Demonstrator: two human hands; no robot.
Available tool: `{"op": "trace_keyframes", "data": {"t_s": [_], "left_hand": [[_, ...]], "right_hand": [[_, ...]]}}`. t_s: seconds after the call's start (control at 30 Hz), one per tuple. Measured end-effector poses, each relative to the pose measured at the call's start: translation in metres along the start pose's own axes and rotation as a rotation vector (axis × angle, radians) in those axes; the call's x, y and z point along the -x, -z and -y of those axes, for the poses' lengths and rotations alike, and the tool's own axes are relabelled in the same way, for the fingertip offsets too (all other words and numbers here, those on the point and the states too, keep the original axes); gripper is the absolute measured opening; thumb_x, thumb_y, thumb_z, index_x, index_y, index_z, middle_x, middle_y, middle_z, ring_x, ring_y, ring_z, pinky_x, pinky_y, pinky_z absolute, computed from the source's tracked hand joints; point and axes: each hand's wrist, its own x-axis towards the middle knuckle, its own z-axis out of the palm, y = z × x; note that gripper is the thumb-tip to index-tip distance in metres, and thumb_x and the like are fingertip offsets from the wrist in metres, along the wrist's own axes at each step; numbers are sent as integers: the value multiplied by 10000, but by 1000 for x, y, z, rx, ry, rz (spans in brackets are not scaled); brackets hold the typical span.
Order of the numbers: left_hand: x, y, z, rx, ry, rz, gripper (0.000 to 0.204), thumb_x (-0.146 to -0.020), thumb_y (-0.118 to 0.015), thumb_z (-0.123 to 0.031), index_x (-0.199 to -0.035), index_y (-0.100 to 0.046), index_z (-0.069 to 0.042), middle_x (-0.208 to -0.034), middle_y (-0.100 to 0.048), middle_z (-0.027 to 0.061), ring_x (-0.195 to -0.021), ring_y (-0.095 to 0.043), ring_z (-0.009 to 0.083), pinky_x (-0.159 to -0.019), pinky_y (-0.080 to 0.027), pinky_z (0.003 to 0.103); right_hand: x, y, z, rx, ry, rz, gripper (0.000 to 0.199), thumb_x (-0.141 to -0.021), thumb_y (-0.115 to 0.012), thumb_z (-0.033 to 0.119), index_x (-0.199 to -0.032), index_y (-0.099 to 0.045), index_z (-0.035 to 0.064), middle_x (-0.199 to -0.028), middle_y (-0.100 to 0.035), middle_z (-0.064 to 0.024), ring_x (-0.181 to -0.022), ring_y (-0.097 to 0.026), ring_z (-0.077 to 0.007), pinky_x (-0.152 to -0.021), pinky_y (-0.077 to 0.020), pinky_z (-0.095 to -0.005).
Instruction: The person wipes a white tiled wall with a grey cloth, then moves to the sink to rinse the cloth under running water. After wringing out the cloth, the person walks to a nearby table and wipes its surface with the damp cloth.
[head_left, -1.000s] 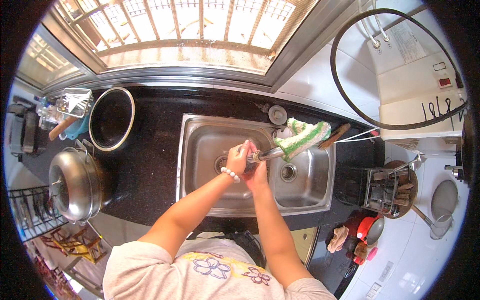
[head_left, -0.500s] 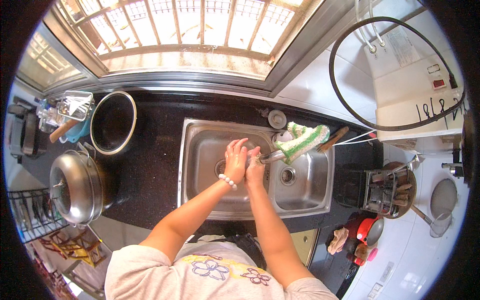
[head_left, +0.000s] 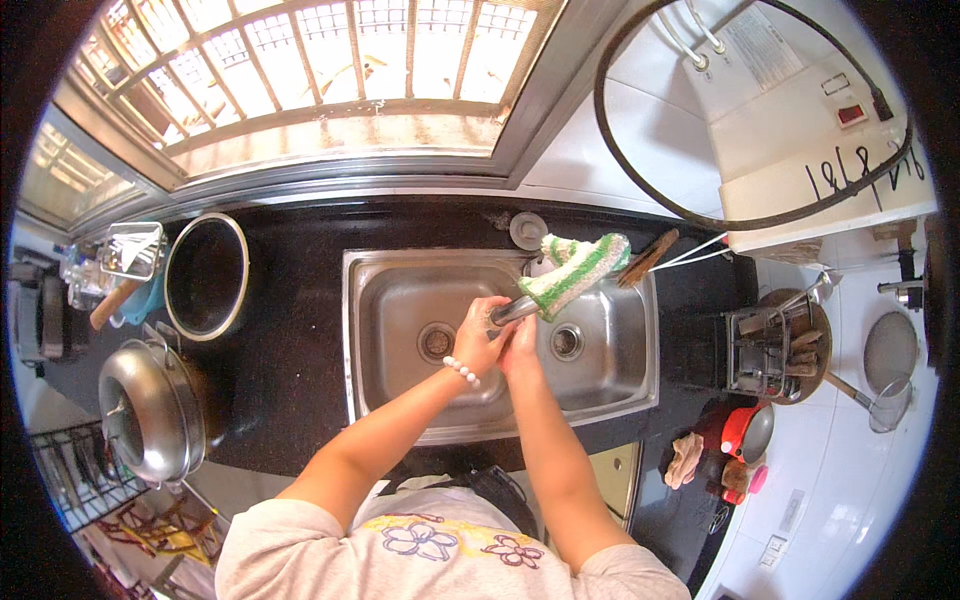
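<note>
Beneath the metal faucet spout (head_left: 514, 310), my left hand (head_left: 478, 338) and my right hand (head_left: 521, 348) are pressed against each other over the sink. White beads (head_left: 461, 370) circle my left wrist. The left fingers bend inward near the spout's tip, and the spout hides part of them. Most of my right fingers are out of sight behind the spout and the left hand. A green and white knitted cloth (head_left: 575, 275) covers the faucet's upper part. The steel double sink (head_left: 440, 437) has a drain (head_left: 567, 342) in its right basin. I see no object between my palms.
To the left on the black counter (head_left: 290, 400) stand a dark round container (head_left: 207, 276) and a lidded steel pot (head_left: 150, 410). A small dish (head_left: 528, 230) and a wooden piece (head_left: 648, 258) lie behind the sink. A utensil rack (head_left: 765, 352) is at right, below a looped black cable (head_left: 650, 195).
My hands have shifted their grip against each other, and the left fingers have bent in under the spout. The view has swung, so the counter sits slightly further left.
</note>
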Motion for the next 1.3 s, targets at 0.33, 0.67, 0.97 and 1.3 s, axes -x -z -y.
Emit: {"op": "trace_keyframes", "data": {"t_s": [0.33,0.67,0.97,1.3], "left_hand": [[-34,-2,50,454,434,-101,363,-860,-622,-372,-895,-592,-12,-787,-611,46,-714,-570,130,-628,-475,290],[-23,36,46,968,1013,16,628,-836,-402,-682,-933,-547,-79,-870,-628,103,-736,-612,227,-641,-501,369],[3,56,16,1128,1008,126,493,-896,-370,-522,-1085,-542,-100,-1053,-626,98,-1006,-599,252,-890,-454,470],[64,42,3,903,885,67,295,-885,-480,-379,-984,-588,-123,-938,-605,34,-861,-578,174,-745,-478,344]], "right_hand": [[-65,65,103,-147,197,-159,765,-917,-341,577,-1448,-128,68,-1480,-211,-111,-1356,-227,-234,-1099,-184,-432],[-43,40,138,-230,180,-139,848,-886,-277,657,-1426,-206,7,-1484,-231,-120,-1399,-126,-228,-1114,-115,-417],[-11,12,130,131,319,-125,785,-891,-327,623,-1455,-150,106,-1528,-93,-89,-1404,-91,-251,-1108,-95,-474],[108,-21,-52,1243,726,147,406,-867,-618,300,-1142,-530,15,-1086,-572,-120,-1032,-525,-244,-950,-368,-344]]}}
